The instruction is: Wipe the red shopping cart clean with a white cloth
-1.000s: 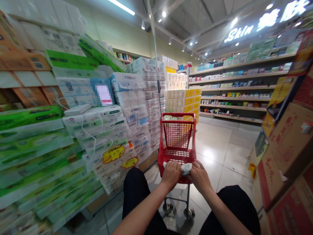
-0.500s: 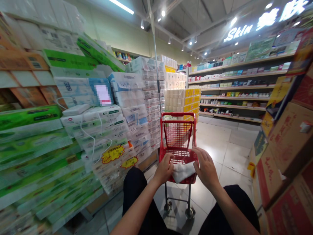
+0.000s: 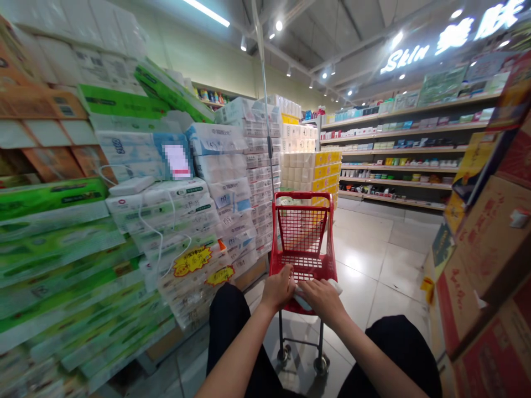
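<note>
Between my knees stands a small red shopping cart [image 3: 331, 243] with a mesh back panel and dark metal legs on wheels. Over its near edge lies a crumpled white cloth [image 3: 302, 302], mostly covered by my hands. My left hand [image 3: 279, 289] is closed, its fingers curled at the cloth's left end. My right hand [image 3: 322, 299] lies across the cloth with its fingers bent over it, reaching close to my left hand. A bit of white sticks out beyond the right knuckles. The fingertips of both hands are partly hidden.
Stacked tissue packs [image 3: 182, 202] rise close on the left, with a white cable [image 3: 160, 243] hanging over them. Cardboard boxes [image 3: 493, 237] are piled at the right. Tiled floor [image 3: 360, 243] leads to stocked shelves [image 3: 398, 146]. A thin metal pole [image 3: 265, 83] stands behind the cart.
My right hand has moved left and down onto the cloth, which was spread between both hands and is now bunched under them. My left hand has barely moved.
</note>
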Demonstrator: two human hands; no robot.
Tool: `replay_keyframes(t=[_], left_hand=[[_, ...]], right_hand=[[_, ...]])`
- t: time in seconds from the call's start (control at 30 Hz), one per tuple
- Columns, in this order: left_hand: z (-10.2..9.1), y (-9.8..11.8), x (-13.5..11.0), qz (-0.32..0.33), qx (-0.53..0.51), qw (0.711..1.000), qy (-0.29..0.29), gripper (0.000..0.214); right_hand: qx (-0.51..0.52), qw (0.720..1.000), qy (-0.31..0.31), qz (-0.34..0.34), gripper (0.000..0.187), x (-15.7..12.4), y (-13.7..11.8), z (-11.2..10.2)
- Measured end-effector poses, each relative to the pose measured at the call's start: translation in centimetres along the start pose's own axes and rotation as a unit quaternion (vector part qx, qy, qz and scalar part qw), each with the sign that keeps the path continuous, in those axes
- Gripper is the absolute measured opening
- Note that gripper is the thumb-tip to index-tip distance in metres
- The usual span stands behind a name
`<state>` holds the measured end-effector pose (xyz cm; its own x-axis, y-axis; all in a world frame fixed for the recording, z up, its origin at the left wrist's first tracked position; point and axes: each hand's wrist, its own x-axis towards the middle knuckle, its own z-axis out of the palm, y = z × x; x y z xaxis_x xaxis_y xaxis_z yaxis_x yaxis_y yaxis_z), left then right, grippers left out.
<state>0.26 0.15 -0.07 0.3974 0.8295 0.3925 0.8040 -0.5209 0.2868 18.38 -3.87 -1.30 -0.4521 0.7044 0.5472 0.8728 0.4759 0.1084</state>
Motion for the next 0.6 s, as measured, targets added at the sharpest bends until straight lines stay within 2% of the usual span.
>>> replay_keyframes(t=[0.13, 0.2, 0.3, 0.37, 0.47, 0.6], left_hand=[[0.0, 0.1, -0.5, 0.039, 0.046, 0.998, 0.010, 0.019], [-0.1, 0.2, -0.6, 0.069, 0.055, 0.996, 0.007, 0.024], [-0.1, 0.3, -0.5, 0.104, 0.044, 0.994, 0.005, 0.030], [-0.1, 0.3, -0.4, 0.110, 0.039, 0.993, 0.005, 0.030], [-0.5, -0.4, -0.1, 0.099, 0.047, 0.994, -0.003, 0.032], [-1.6, -2.2, 0.4, 0.045, 0.065, 0.997, -0.016, 0.041]], right_hand=[[0.015, 0.998, 0.009, -0.065, 0.020, -1.8, 4.1, -1.3], [0.033, 0.994, 0.015, -0.100, 0.019, -2.4, 6.2, -1.7], [0.057, 0.992, 0.029, -0.105, 0.016, -2.8, 7.6, -1.5], [0.057, 0.994, 0.038, -0.081, 0.014, -2.7, 7.1, -1.0], [0.037, 0.997, 0.057, -0.021, 0.013, -2.4, 4.7, -0.3], [0.031, 0.997, 0.069, 0.010, 0.014, -1.5, 0.9, 0.4]])
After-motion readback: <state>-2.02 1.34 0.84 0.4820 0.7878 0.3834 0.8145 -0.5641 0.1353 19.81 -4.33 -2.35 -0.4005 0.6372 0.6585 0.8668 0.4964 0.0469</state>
